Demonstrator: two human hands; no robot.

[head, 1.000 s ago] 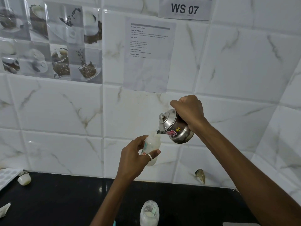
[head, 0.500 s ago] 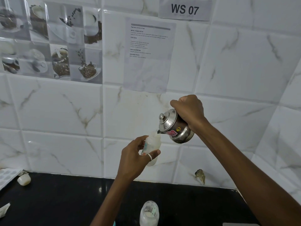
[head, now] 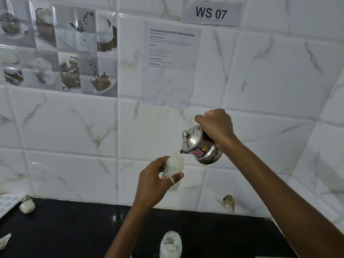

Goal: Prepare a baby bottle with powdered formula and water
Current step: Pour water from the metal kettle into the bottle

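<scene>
Little has changed: the right hand (head: 216, 127), clamped on the kettle (head: 202, 146), keeps it tipped, spout at the bottle (head: 174, 169) gripped midair by the left hand (head: 152, 185). Filling probably continues.

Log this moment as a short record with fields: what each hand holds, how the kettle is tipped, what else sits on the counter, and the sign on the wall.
left hand: left hand grips the baby bottle, held up off the counter
right hand: right hand holds the steel kettle
kettle: tipped, spout at the bottle's open mouth
counter: black counter with a second bottle near the front edge and a small white cap at far left
wall sign: WS 07
</scene>
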